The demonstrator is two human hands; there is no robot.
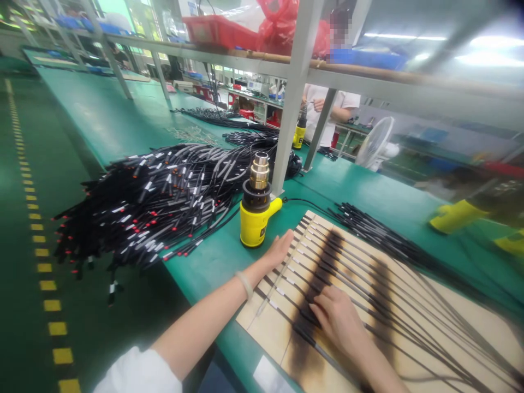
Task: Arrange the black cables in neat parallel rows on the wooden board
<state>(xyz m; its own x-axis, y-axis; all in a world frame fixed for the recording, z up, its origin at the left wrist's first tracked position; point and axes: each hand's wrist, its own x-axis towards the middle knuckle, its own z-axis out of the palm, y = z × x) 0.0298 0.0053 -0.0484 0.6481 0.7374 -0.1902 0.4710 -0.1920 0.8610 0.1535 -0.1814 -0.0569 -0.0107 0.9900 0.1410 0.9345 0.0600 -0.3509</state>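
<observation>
A light wooden board [262,319] with dark scorched bands lies on the green bench. Several black cables [360,281] with white labels run side by side across it. My left hand [280,249] rests at the board's left edge by the cable ends, fingers stretched out. Over the nearer scorched band, my right hand [336,312] has its fingers bent together at a cable; what lies between the fingertips is hidden. A yellow heat gun [254,218] stands upright, nozzle up, just beyond my left hand.
A large bundle of black cables [164,202] covers the bench at the left. More cables [372,229] lie behind the board. A metal post [289,103] carries a shelf with a red tray [221,33]. Across the bench stand a person [327,112] and a white fan [375,142].
</observation>
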